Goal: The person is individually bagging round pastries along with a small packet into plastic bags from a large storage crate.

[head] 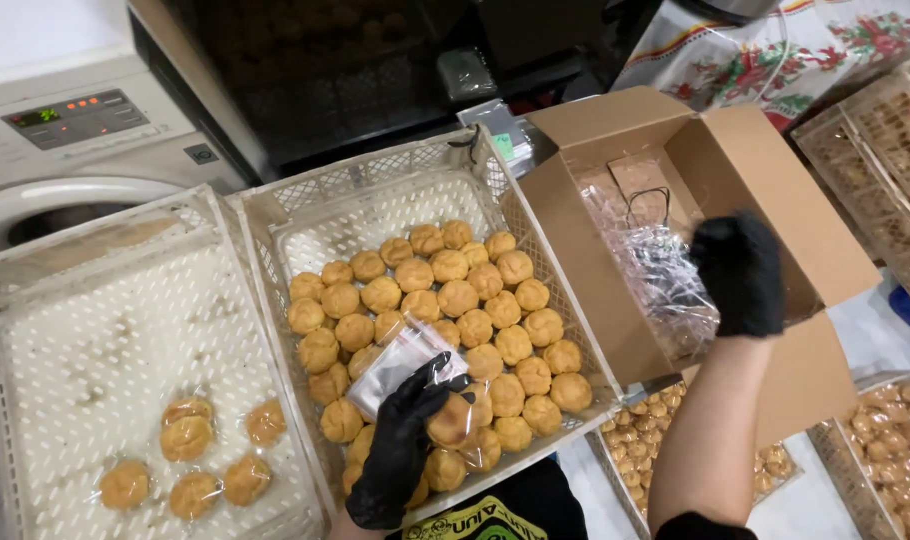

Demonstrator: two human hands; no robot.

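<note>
From the head camera, the work in hand looks like bagging pastries one at a time. The left hand (400,450), in a black glove, hovers over the near edge of the middle crate (275,225), its fingers curled and clamped on a round golden pastry (453,420) that sits partly inside a small clear plastic bag (403,362); the bag's free end lies over the loose pastries (445,300) that fill that crate. The right hand (740,275), also gloved, reaches into the open cardboard box (735,150) on the right, fingers bent down over a heap of clear bags (655,280); I cannot tell whether they have closed on one.

I judge that the next move calls for a fresh bag pinched singly from the heap, and a spot for the wrapped piece in the left crate (35,330), where a few bagged pastries (190,455) lie near its near wall with much bare floor beyond.

Room is tight: the two crates touch side by side, the box flap leans against the middle crate's right wall, and more trays of small pastries (890,450) crowd the near right and far right. A washing machine (85,120) stands far left
</note>
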